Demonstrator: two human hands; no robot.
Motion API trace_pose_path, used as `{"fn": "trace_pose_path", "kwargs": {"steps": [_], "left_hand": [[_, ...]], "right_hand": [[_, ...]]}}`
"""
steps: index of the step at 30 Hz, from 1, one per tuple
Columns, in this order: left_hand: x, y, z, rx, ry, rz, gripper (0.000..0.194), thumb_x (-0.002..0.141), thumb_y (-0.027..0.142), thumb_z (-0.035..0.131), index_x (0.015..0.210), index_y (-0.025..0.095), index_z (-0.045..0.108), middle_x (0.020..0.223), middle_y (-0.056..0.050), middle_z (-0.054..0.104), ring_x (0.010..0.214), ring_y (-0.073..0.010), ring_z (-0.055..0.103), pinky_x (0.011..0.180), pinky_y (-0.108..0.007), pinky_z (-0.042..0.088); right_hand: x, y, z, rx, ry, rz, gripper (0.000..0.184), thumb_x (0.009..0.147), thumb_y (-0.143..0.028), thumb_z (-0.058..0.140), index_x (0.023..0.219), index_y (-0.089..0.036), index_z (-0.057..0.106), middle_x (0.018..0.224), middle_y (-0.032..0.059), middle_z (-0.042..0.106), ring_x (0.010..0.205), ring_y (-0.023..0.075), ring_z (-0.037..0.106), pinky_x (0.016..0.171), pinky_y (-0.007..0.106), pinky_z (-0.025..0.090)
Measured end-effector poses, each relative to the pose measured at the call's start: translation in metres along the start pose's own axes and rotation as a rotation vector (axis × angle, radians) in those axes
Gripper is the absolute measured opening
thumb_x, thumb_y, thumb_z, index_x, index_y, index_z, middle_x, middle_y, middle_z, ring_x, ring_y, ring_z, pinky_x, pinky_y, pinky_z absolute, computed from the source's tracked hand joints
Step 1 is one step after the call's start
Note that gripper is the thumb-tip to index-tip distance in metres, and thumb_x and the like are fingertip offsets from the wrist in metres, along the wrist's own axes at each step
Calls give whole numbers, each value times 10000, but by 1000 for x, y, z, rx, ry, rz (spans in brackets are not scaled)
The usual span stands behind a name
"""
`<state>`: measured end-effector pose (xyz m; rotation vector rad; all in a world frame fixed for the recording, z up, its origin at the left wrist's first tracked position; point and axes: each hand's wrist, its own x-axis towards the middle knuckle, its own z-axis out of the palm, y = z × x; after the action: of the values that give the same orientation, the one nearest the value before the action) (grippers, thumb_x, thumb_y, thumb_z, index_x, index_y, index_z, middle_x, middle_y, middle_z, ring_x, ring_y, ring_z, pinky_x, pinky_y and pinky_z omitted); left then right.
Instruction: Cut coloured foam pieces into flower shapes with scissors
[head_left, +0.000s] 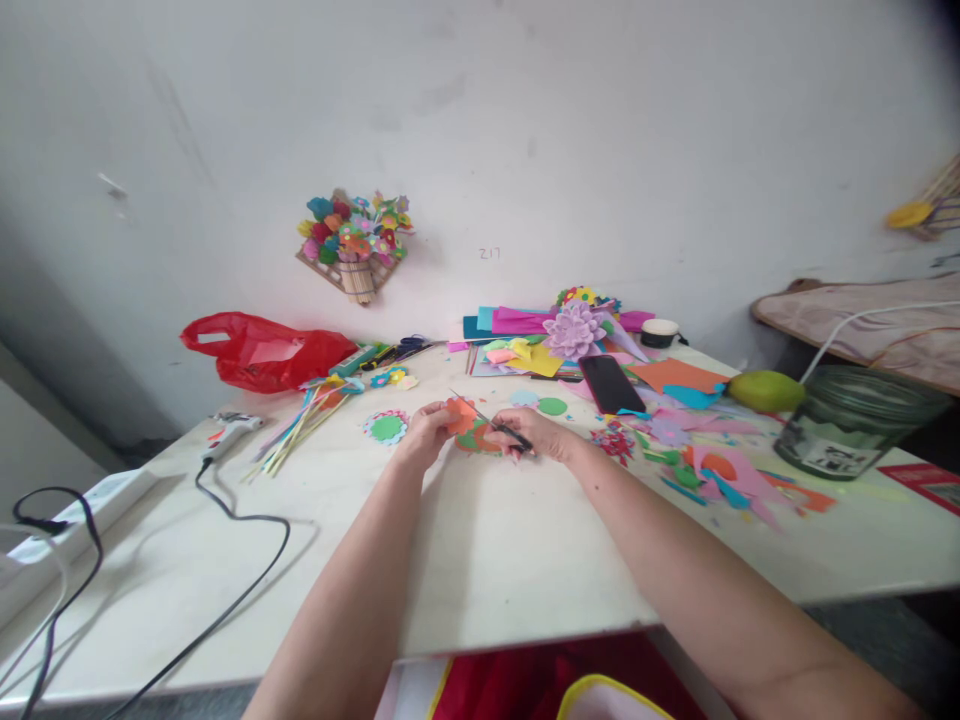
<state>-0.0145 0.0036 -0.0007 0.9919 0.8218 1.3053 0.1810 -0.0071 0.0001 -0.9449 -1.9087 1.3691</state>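
My left hand [427, 432] pinches an orange flower-shaped piece [460, 415] at its left edge, above the middle of the table. Gripped in my right hand [541, 436] is a pair of scissors [511, 434] with dark handles; the blades point up and left, close beside the orange piece. Green and orange scraps [474, 437] lie on the table beneath the two hands. Just left of my left hand lies a green disc on a scalloped flower piece [388, 428]. Behind my right hand are a light blue disc [524, 398] and a green disc [553, 407].
A glue gun [236, 432] and its cord lie left, near a power strip [82, 515]. A red plastic bag [274, 352] and thin sticks [300, 435] are behind. To the right are a phone [611, 385], colourful scraps [720, 465] and a glass jar [847, 425].
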Motion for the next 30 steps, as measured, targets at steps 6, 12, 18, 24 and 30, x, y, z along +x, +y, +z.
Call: {"fn": "trace_pose_path", "kwargs": {"steps": [6, 12, 18, 24, 30], "left_hand": [[0, 0, -1, 2, -16, 7, 186, 475, 125, 675, 660, 107, 682, 740, -80, 708, 651, -164, 634, 652, -271, 486], [-2, 2, 1, 8, -3, 0, 194, 469, 122, 673, 663, 109, 682, 747, -78, 710, 657, -167, 637, 648, -268, 487], [-4, 4, 1, 21, -15, -11, 254, 469, 135, 684, 719, 99, 705, 745, -71, 710, 668, -161, 635, 643, -249, 486], [-2, 2, -2, 20, -41, -5, 244, 488, 148, 680, 726, 106, 709, 721, -62, 703, 640, -150, 626, 627, -246, 484], [-3, 3, -2, 26, -28, -7, 205, 503, 145, 679, 705, 114, 697, 691, -54, 691, 613, -141, 612, 610, -246, 475]], "right_hand": [[-3, -7, 2, 37, -4, 6, 254, 652, -381, 605, 707, -151, 512, 551, -46, 498, 411, 58, 435, 379, 188, 367], [-4, -9, 2, 66, -5, 1, 247, 665, -387, 596, 695, -155, 517, 520, -54, 476, 410, 64, 424, 383, 193, 371], [-3, -5, 1, 43, 17, 24, 175, 692, -297, 600, 749, -138, 552, 501, -53, 503, 386, 62, 419, 378, 188, 356], [-2, -2, -1, 56, 18, 31, 111, 711, -216, 579, 775, -124, 575, 488, -47, 523, 366, 60, 433, 366, 177, 346], [0, 1, -1, 70, 9, 30, 120, 710, -208, 586, 788, -118, 578, 490, -44, 520, 363, 61, 436, 356, 173, 358]]}}
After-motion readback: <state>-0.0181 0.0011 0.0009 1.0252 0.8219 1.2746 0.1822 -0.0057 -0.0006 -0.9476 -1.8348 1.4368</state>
